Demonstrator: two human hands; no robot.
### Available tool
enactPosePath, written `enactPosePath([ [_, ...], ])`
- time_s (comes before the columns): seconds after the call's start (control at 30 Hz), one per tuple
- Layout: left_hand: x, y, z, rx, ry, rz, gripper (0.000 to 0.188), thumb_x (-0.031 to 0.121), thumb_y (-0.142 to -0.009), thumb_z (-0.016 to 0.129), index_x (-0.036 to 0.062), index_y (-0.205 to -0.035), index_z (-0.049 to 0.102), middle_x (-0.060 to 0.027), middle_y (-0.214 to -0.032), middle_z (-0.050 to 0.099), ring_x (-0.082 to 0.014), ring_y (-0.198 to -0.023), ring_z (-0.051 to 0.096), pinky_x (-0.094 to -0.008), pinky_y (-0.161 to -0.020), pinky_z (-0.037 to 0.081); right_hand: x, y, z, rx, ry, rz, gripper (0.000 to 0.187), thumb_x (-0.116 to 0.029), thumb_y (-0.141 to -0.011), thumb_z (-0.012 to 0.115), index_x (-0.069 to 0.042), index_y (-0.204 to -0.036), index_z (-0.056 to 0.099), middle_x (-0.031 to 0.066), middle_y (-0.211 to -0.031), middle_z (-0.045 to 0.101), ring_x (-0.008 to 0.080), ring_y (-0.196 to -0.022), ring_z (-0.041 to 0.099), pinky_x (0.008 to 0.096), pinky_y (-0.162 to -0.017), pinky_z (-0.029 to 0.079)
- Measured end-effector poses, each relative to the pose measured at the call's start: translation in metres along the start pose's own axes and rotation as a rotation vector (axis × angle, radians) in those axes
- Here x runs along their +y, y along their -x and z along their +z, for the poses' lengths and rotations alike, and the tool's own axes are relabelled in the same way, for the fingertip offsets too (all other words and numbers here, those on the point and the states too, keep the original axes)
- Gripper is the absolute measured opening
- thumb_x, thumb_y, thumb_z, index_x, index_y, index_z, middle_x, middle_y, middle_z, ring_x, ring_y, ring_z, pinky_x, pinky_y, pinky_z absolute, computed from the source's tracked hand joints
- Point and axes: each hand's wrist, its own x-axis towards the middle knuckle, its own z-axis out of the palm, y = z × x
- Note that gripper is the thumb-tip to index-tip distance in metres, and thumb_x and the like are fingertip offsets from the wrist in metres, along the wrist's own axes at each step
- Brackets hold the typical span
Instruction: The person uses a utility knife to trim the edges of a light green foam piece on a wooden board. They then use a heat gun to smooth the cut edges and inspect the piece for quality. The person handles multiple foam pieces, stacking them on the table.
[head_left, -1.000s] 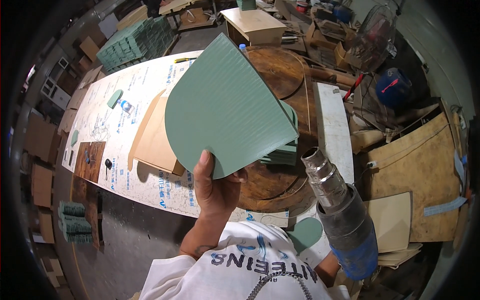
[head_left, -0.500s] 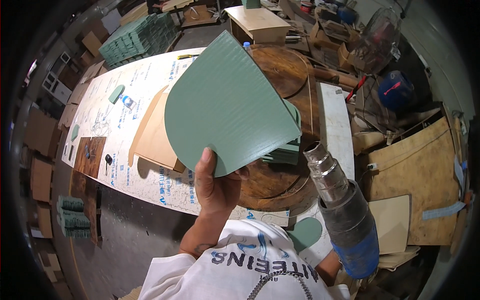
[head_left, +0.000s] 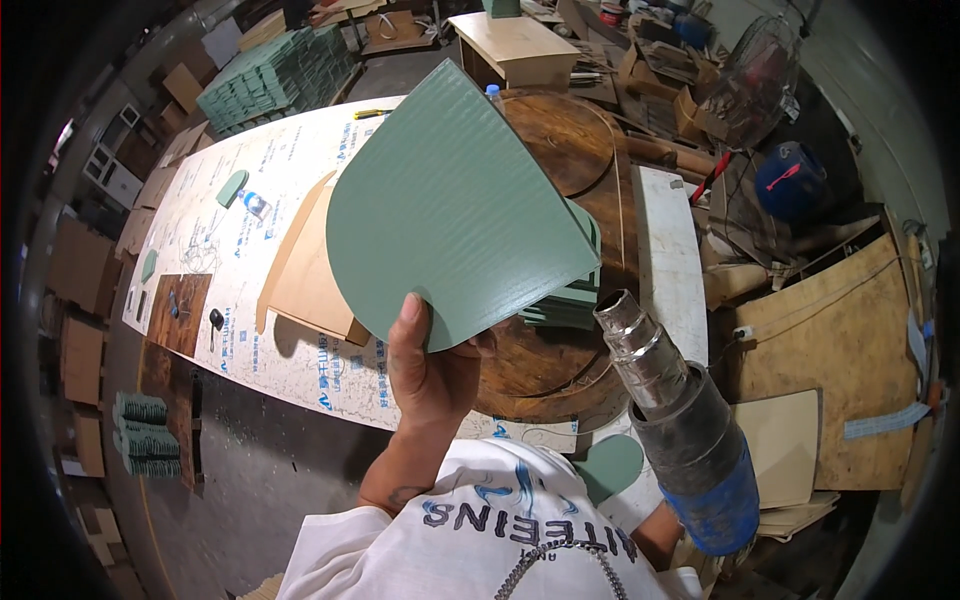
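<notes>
Aloft over the table (head_left: 215,330), a green panel (head_left: 455,210), rounded on one side, is tilted with one corner pointing up, pinched at its lower edge by the left hand (head_left: 432,372), thumb flat on the near face and fingers curled behind, the forearm rising from below. Near the panel's right corner, apparently apart from it, sits the metal nozzle of a blue-and-black tool (head_left: 690,440); the right forearm (head_left: 657,535) reaches behind its body, hiding that hand, so I cannot tell how its fingers stand.
</notes>
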Motion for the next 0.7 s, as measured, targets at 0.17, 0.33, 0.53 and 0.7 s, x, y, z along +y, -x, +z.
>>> enactPosePath([
  [0.17, 0.002, 0.003, -0.001, 0.034, -0.011, 0.013, 0.035, 0.033, -0.098, 0.047, 0.0048, -0.118, 0.053, -0.0111, -0.093, 0.068, -0.0220, -0.076, 0.068, -0.0275, -0.063, 0.056, -0.013, -0.002, -0.019, -0.005, -0.356, -0.013, 0.067, -0.052, -0.095, 0.042, -0.019, -0.149, 0.023, 0.0059, -0.154, 0.025, 0.0254, -0.140, 0.025, 0.0384, -0.116, 0.018],
  [0.33, 0.004, 0.003, -0.004, 0.058, -0.002, 0.002, 0.036, 0.033, -0.097, 0.047, 0.0048, -0.118, 0.053, -0.0110, -0.092, 0.068, -0.0225, -0.075, 0.068, -0.0280, -0.065, 0.056, -0.017, -0.009, -0.022, 0.045, -0.361, -0.008, 0.068, -0.053, -0.094, 0.042, -0.019, -0.149, 0.023, 0.0059, -0.154, 0.025, 0.0257, -0.140, 0.024, 0.0387, -0.116, 0.017],
  [0.53, 0.003, 0.003, -0.002, 0.057, -0.003, 0.005, 0.037, 0.034, -0.097, 0.048, 0.0050, -0.118, 0.053, -0.0114, -0.094, 0.067, -0.0222, -0.076, 0.068, -0.0281, -0.065, 0.056, -0.022, -0.014, -0.023, 0.079, -0.385, -0.010, 0.069, -0.053, -0.093, 0.043, -0.019, -0.150, 0.022, 0.0059, -0.154, 0.024, 0.0260, -0.141, 0.024, 0.0391, -0.116, 0.017],
  [0.7, 0.003, 0.002, -0.002, 0.141, -0.001, -0.009, 0.038, 0.036, -0.096, 0.050, 0.0055, -0.118, 0.052, -0.0117, -0.094, 0.068, -0.0213, -0.075, 0.068, -0.0278, -0.062, 0.055, -0.020, -0.020, -0.033, 0.123, -0.373, -0.017, 0.070, -0.053, -0.093, 0.044, -0.020, -0.150, 0.022, 0.0059, -0.155, 0.023, 0.0263, -0.141, 0.023, 0.0393, -0.116, 0.017],
])
